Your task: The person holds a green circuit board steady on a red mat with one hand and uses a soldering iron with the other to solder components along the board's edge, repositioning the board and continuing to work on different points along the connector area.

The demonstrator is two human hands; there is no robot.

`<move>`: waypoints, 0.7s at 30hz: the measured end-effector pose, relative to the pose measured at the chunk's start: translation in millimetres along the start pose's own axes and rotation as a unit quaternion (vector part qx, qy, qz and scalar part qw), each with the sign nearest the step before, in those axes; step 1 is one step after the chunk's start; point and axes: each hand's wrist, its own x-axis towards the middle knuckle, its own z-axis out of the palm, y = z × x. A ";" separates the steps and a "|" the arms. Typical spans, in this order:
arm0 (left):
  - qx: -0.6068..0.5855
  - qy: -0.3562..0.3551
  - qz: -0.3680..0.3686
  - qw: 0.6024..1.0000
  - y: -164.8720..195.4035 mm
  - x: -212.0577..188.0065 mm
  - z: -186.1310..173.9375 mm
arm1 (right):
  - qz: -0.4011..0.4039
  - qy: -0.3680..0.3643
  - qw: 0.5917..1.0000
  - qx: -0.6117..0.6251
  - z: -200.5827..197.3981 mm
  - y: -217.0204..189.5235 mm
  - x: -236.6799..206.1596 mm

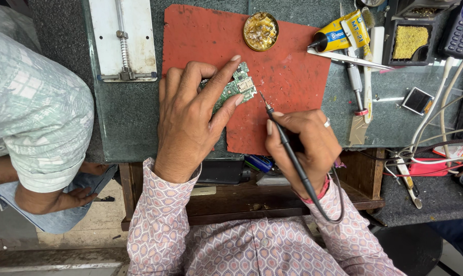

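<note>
The picture is bright and even, like soft light from above. Shadows are small and soft; a faint one sits under the left hand (190, 122) on the red mat (293, 71) in the middle. At the upper left, the white metal plate (123, 41) looks very bright, almost washed out. The glass desk top (390, 122) on the right shows pale shiny streaks. The middle of the frame is sharp. The edges bend a little, and the patterned sleeves (160, 230) at the bottom look stretched. The lower corners are darker.
</note>
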 end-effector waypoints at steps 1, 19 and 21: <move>0.000 0.002 0.000 1.000 0.2 0.1 -0.6 | 0.012 -0.008 1.000 0.017 -2.6 1.3 0.5; -0.044 -0.035 0.062 0.996 -13.6 13.7 -4.3 | -0.002 -0.099 0.993 0.070 -23.7 20.4 12.4; -0.049 -0.037 0.057 0.996 -13.4 11.8 -3.6 | 0.001 -0.100 0.993 0.065 -23.5 19.3 11.9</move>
